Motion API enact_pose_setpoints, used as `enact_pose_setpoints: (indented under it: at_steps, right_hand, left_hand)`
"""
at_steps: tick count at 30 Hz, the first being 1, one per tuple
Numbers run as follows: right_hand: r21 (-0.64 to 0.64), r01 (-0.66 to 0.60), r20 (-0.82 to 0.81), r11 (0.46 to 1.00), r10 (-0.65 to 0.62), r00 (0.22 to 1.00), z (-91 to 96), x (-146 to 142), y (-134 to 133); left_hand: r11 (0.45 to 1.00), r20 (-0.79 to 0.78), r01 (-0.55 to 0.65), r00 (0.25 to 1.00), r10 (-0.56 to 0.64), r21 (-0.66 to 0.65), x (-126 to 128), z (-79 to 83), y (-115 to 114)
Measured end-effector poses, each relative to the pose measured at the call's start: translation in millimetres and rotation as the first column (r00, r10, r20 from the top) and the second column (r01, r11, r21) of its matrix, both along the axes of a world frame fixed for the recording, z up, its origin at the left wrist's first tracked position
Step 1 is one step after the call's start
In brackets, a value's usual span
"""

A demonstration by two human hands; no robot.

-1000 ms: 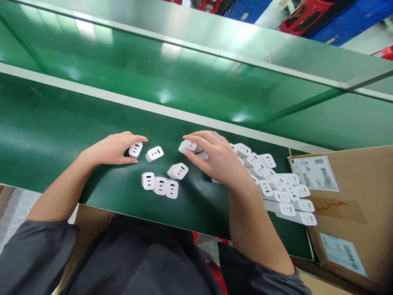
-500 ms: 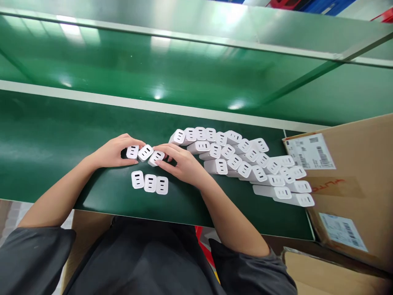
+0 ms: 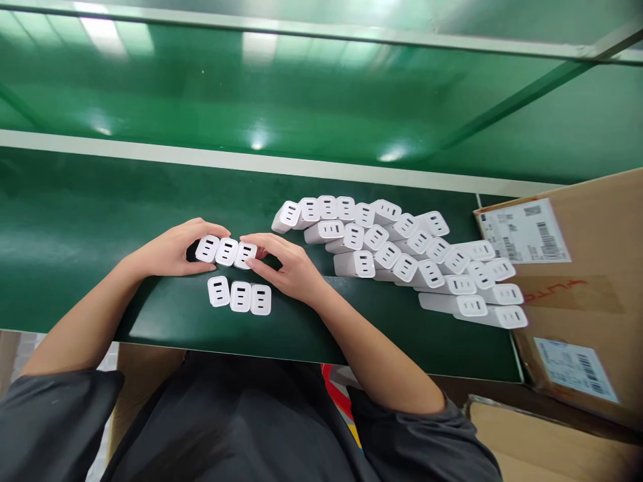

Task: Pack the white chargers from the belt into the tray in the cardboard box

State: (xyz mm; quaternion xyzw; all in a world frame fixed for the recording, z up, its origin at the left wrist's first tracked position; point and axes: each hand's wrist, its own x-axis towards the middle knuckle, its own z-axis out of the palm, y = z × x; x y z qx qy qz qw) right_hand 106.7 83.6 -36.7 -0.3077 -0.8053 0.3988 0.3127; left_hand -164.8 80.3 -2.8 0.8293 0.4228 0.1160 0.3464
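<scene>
Three white USB chargers stand side by side in a straight row, their port faces up. At its left end, my left hand (image 3: 189,249) has thumb and fingers around the left charger (image 3: 207,248). The middle charger (image 3: 227,252) sits between the other two. Closed on the right charger (image 3: 246,256) are the thumb and fingers of my right hand (image 3: 286,266). Just in front lies a second row of three: a slightly tilted charger (image 3: 219,292), a charger (image 3: 240,297) beside it, and another charger (image 3: 260,300) at the right.
Many more white chargers (image 3: 364,264) stand or lean in uneven rows across the right of the green table (image 3: 165,311). A cardboard box (image 3: 593,254) with labels stands at the right end. A pale ledge (image 3: 301,164) runs along the back, below a green panel (image 3: 301,100).
The middle and right chargers, tilted and slightly apart before, now line up flush with the left one. My right hand has moved a little left with its charger. The camera view has shifted.
</scene>
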Motion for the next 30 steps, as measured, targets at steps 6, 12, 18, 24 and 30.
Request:
enact_pose_setpoints:
  at_steps: [6,12,18,24,30]
  right_hand:
    - [-0.023,0.006,-0.002,1.0,-0.006,1.0,-2.1,-0.6,-2.0]
    - [-0.049,-0.007,-0.034,0.999,0.006,0.999,-4.2,-1.0,-1.9]
    - [-0.173,-0.159,-0.078,0.972,0.147,0.986,0.7,-3.1,-4.2]
    - [-0.241,-0.24,-0.097,0.94,0.223,0.97,0.4,-4.4,-5.9]
    - [-0.068,-0.255,-0.05,0.964,0.252,0.966,4.8,0.7,-3.5]
  left_hand:
    - [1.0,-0.033,-0.006,0.999,0.005,-0.025,1.8,1.3,-0.4]
    - [1.0,-0.063,0.006,0.998,-0.007,-0.024,0.4,6.2,-0.7]
    - [0.998,-0.12,0.036,0.992,-0.03,0.045,-5.2,15.3,-5.7]
    - [0.971,-0.184,0.048,0.983,-0.004,0.232,4.6,10.8,-10.3]
    - [0.932,-0.186,0.069,0.983,-0.001,0.356,5.9,1.1,-9.5]
